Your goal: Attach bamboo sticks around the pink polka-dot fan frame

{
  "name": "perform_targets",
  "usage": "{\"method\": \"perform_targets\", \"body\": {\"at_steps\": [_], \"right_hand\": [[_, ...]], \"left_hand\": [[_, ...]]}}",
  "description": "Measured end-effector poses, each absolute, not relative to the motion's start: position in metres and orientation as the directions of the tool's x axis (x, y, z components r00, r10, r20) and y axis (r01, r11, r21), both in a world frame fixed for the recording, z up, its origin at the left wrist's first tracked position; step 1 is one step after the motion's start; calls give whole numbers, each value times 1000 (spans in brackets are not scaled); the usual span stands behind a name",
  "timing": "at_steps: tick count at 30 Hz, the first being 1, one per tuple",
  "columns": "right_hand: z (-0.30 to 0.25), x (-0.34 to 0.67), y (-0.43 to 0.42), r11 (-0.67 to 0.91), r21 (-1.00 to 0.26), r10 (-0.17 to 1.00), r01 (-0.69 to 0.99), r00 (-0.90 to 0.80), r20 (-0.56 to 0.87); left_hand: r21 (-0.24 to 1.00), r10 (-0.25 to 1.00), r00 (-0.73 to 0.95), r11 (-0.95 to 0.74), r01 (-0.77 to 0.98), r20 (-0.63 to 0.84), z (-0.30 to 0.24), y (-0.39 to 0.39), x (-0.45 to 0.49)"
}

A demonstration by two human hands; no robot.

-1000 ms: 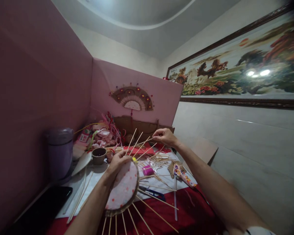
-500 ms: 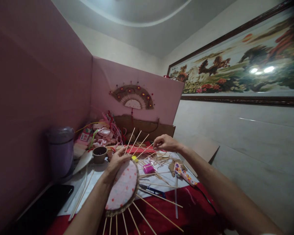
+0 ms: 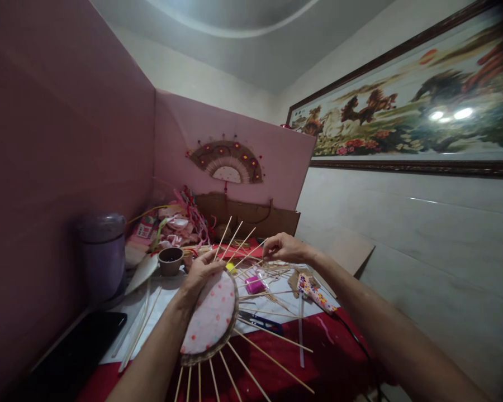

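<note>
A half-round fan base [image 3: 213,318] with white, red-dotted cloth and a brown braided rim is tilted upright in front of me. Thin wooden sticks [image 3: 247,346] radiate from its rim. My left hand [image 3: 203,274] grips the base at its upper edge, thumb across the front, the other fingers partly hidden behind. Beside the tip of one upper-right stick, my right hand [image 3: 285,247] has its fingertips pinched together. Whatever lies between them is too small to make out.
Scissors [image 3: 262,322], a magenta packet [image 3: 255,285] and a flower-patterned glue gun [image 3: 316,296] with a cord lie to the right. A brown cup [image 3: 170,261], phone [image 3: 79,346] and purple tumbler [image 3: 103,262] stand left. A finished fan [image 3: 228,159] hangs on the pink board [image 3: 235,120].
My right hand has shifted slightly relative to the stick beside it, so more of that stick's tip shows. My left hand keeps its hold on the base. The view tilts down a little.
</note>
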State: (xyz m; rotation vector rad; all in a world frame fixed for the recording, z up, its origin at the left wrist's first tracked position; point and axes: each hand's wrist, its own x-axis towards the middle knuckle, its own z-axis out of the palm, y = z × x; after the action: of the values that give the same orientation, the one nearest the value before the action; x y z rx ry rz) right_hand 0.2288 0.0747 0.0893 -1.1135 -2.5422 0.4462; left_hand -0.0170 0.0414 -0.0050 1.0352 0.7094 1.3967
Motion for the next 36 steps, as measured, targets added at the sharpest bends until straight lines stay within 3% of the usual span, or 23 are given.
{"method": "perform_targets", "body": {"at_steps": [15,24,30,36], "right_hand": [[83,235,77,653,-388,750,650,-624,219],[88,242,85,629,-450,776,634,-543,321],[86,246,105,597,-599,802,534,-418,427],[74,241,121,465,-776,874,426,-359,326]], "left_hand": [[872,975,105,-123,-473,194,-7,44,-16],[859,979,103,-104,-501,178,-1,38,-15],[862,969,146,-103,-497,200,3,33,-14],[835,971,156,-66,-546,179,7,29,-17]]}}
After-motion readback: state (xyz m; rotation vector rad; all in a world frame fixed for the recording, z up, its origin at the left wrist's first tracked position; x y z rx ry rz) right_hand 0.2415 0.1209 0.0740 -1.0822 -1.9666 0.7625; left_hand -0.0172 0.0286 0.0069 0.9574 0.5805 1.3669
